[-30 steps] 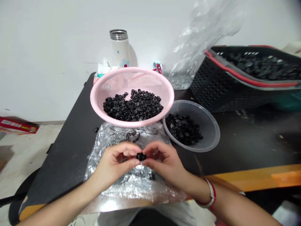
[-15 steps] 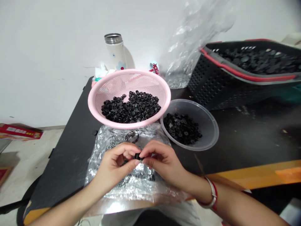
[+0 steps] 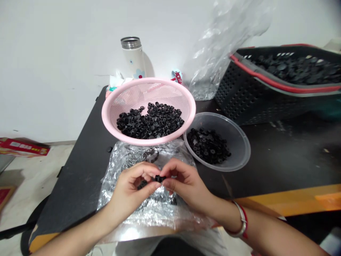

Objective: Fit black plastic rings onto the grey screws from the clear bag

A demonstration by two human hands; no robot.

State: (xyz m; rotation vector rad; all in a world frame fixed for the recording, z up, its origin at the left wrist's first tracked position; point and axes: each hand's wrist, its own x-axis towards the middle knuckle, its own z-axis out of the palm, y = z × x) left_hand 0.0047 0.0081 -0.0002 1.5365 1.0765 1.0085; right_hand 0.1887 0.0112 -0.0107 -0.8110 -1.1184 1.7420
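Between the fingertips of both hands is a small black plastic part [image 3: 160, 179]; its exact kind is too small to make out. My left hand [image 3: 135, 183] pinches it from the left, thumb below and index finger above. From the other side, my right hand [image 3: 181, 179] grips it with thumb and index finger. Below them lies a clear plastic bag [image 3: 112, 188] holding metal screws [image 3: 135, 157] and some black pieces. Just beyond, a pink mesh basket [image 3: 106, 121] contains many black round caps [image 3: 150, 122].
A clear plastic bowl [image 3: 241, 153] with black washer-like pieces [image 3: 207, 145] stands right of the basket. A large dark crate [image 3: 239, 92] of black parts is at the back right. A cream bottle [image 3: 133, 58] stands behind. One loose black cap [image 3: 109, 149] lies on the table [image 3: 77, 170].
The hands keep their pinch on the small black part, which now shows a little more between the fingertips. The whole view has shifted slightly.
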